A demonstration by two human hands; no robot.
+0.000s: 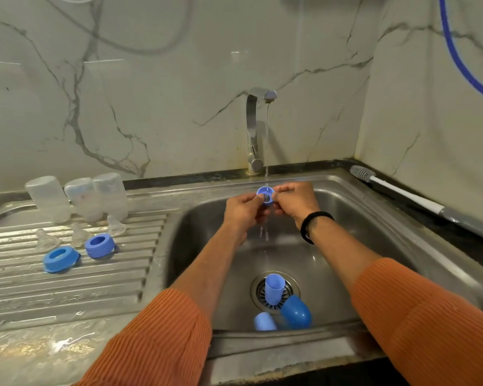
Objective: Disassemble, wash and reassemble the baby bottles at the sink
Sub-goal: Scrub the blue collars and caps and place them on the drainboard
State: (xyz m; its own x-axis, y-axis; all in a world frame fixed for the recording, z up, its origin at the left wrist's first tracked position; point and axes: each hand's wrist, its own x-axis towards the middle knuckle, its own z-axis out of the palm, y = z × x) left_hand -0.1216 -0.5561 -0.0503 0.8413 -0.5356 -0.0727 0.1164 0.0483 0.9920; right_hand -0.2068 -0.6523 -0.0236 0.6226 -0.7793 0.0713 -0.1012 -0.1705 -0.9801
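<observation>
Midway, by the look of it: both hands are up under the tap [258, 129], pinching a small blue collar ring [265, 195] between them in the thin running stream, the left hand [244, 211] gripping its left edge with curled fingers and the right hand [294, 204] gripping the right edge the same way. Ring sits above the far part of the sink [374, 218], open side tipped toward me, water falling through or just past it. Disassembly looks finished. On the ribbed draining board [67, 288] to the left stand three clear bottles [78, 199], all upside down, touching or nearly so; just in front of them lie three clear teats [80, 235] (hard to make out against the wet steel) and two more blue rings [78, 250] resting flat, one beside the other. I take those pieces for already rinsed and left to drain, though nothing proves it. Still waiting in the basin: three blue caps [283, 305] bunched near the drain, one standing on the strainer [262, 291], two lying against it toward the near wall. A bottle brush [396, 190] lies on the tabletop behind the sink's right rim, well apart from both hands. So my guess: this third ring is in the wash now, the caps come after, and all the reassembly is yet to be done, since no bottle carries a teat, ring or cap.
</observation>
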